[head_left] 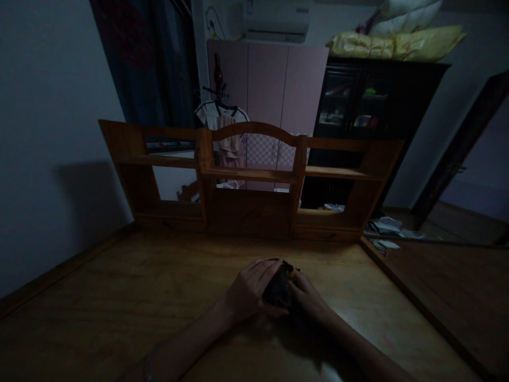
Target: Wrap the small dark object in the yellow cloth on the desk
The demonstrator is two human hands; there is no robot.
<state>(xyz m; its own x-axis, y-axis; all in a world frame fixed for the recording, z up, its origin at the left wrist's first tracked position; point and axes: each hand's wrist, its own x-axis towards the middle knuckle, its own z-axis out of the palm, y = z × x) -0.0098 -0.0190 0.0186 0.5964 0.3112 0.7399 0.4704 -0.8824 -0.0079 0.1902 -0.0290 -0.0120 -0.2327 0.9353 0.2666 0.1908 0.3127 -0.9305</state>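
A dark, rounded object [277, 291] with a small yellow part near its top is between my two hands, just above or on the wooden desk. Poor light hides what kind of thing it is. My left hand [251, 289] wraps around its left side, fingers over the top and thumb below. At the right side, my right hand [310, 298] has its fingers closed against the object beside the yellow part. Those fingertips are partly hidden.
The wooden desktop [159, 286] stretches around my hands. Behind it stands a wooden shelf unit [248, 212] with small drawers. A white wall [51, 132] rises at the left. A raised wooden edge [413, 297] runs along the right, with papers [385, 244] near its far end.
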